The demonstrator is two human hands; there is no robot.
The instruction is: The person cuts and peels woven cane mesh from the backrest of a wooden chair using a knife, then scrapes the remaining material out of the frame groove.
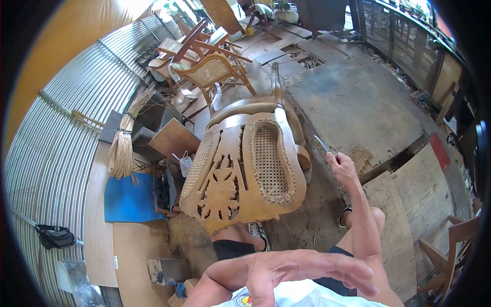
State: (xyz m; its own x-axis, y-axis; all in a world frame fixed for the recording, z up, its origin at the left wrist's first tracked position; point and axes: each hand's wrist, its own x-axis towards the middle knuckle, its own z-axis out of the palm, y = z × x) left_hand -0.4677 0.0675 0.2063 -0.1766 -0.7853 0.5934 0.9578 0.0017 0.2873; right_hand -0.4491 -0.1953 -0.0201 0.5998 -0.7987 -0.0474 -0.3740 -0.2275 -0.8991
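Observation:
My right hand (341, 167) is closed around a knife (322, 144) with a slim blade that points up and left, to the right of the chair. Close to the camera, my left hand (307, 269) reaches across my white shirt with its fingers stretched out and nothing in them. Before my legs stands a carved wooden chair (225, 134), its back towards me. Woven cane fills the two openings of the back, and the right cane panel (267, 158) has a braided-looking edge. Neither hand touches the chair.
A torn piece of cane webbing (361, 157) lies on the floor right of my right hand. Bundled cane strands (123, 146) hang at the left by a blue sheet (132, 198). Other chairs (212, 70) stand beyond. Another person (260, 12) crouches far back.

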